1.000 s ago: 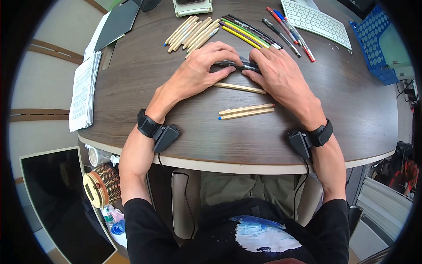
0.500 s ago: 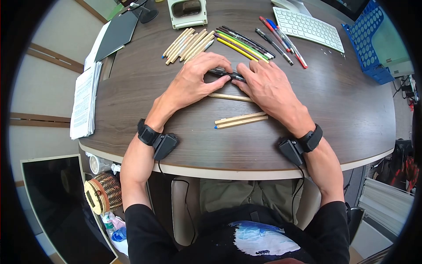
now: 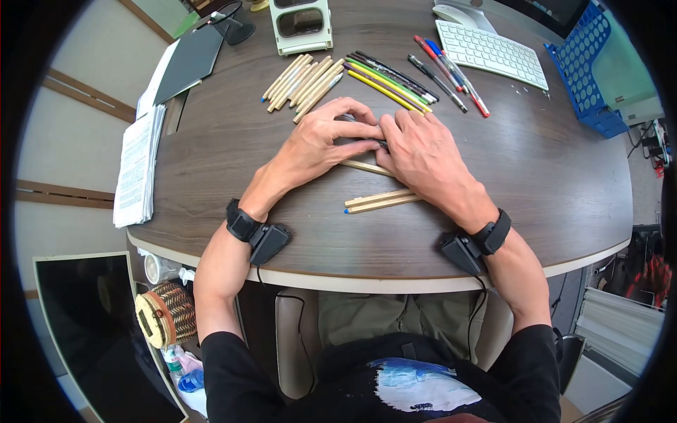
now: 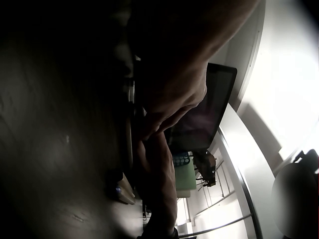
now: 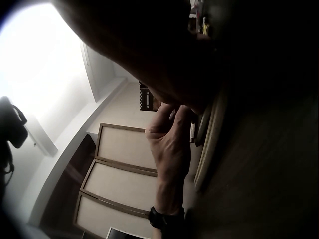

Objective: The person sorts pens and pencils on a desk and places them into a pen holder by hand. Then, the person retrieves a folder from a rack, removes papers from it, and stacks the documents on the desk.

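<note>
Over the middle of the desk, my left hand (image 3: 321, 137) and right hand (image 3: 427, 151) meet at the fingertips. Between them is a black pen (image 3: 381, 143), mostly hidden by the fingers. The left thumb and fingers are curled about its left part, while the right hand holds the other end from above. Just below the hands lies a single wooden pencil (image 3: 363, 166), its right end covered. Nearer the body, a pair of wooden pencils (image 3: 381, 201), one blue-tipped, runs partly under the right hand. Both wrist views are dark and show the hands close together.
Beyond the hands lie a bunch of wooden pencils (image 3: 307, 81), a row of black, green and yellow pencils (image 3: 388, 77), and several pens (image 3: 451, 67). A keyboard (image 3: 491, 53) and blue file holder (image 3: 582, 77) stand right; stacked papers (image 3: 139, 169) lie left.
The hands have drawn closer together, hiding more of the black pen. My right hand has shifted left and now covers the right ends of the pencil pair. The head view has tilted slightly.
</note>
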A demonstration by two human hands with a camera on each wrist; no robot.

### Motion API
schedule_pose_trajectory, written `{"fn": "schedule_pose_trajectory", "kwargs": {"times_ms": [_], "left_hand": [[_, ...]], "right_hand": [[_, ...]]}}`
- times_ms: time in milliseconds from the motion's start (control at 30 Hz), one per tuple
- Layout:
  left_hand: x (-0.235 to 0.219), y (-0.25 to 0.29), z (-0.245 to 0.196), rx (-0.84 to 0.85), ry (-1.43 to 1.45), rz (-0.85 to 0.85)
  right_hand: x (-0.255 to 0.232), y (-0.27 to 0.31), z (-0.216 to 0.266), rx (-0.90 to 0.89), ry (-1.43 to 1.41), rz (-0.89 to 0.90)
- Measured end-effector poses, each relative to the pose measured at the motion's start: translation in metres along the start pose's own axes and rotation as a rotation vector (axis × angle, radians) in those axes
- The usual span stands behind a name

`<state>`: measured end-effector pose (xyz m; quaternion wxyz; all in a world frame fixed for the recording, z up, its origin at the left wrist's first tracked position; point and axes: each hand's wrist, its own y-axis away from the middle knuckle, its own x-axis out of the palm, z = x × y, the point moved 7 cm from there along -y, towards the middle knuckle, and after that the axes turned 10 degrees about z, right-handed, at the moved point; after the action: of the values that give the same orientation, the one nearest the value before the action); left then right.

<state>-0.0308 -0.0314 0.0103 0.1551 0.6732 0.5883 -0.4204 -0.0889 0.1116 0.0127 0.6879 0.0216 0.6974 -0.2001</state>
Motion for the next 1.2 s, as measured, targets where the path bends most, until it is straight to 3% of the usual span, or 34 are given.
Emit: {"fn": "schedule_pose_trajectory", "kwargs": {"times_ms": [67, 200, 367, 933, 1000, 1067, 1100, 1167, 1200], "left_hand": [[0.0, -0.001, -0.001, -0.024, 0.123, -0.007], [-0.004, -0.002, -0.003, 0.019, 0.088, -0.055], [-0.02, 0.0, -0.007, 0.043, 0.041, -0.255], [-0.026, 0.0, -0.005, 0.064, -0.034, -0.294], [-0.031, 0.001, -0.009, 0.083, -0.086, -0.328], [-0.047, 0.009, -0.012, 0.088, -0.105, -0.567], [-0.048, 0.011, -0.011, 0.09, -0.104, -0.568], [-0.053, 0.015, -0.007, 0.038, -0.129, -0.586], [-0.051, 0.014, -0.007, 0.018, -0.065, -0.589]], "right_hand": [[0.002, -0.001, 0.0, -0.007, 0.001, -0.009], [0.004, -0.001, -0.002, -0.026, -0.04, -0.032], [0.004, -0.002, -0.013, -0.012, -0.158, 0.051], [0.006, -0.001, -0.011, -0.058, -0.224, 0.066], [0.0, -0.001, -0.016, -0.034, -0.366, 0.0], [-0.004, -0.005, -0.028, 0.068, -0.501, 0.05], [-0.001, -0.006, -0.037, 0.17, -0.632, 0.098], [-0.001, -0.009, -0.05, 0.157, -0.704, 0.026], [0.003, -0.008, -0.058, 0.221, -0.914, 0.047]]}}
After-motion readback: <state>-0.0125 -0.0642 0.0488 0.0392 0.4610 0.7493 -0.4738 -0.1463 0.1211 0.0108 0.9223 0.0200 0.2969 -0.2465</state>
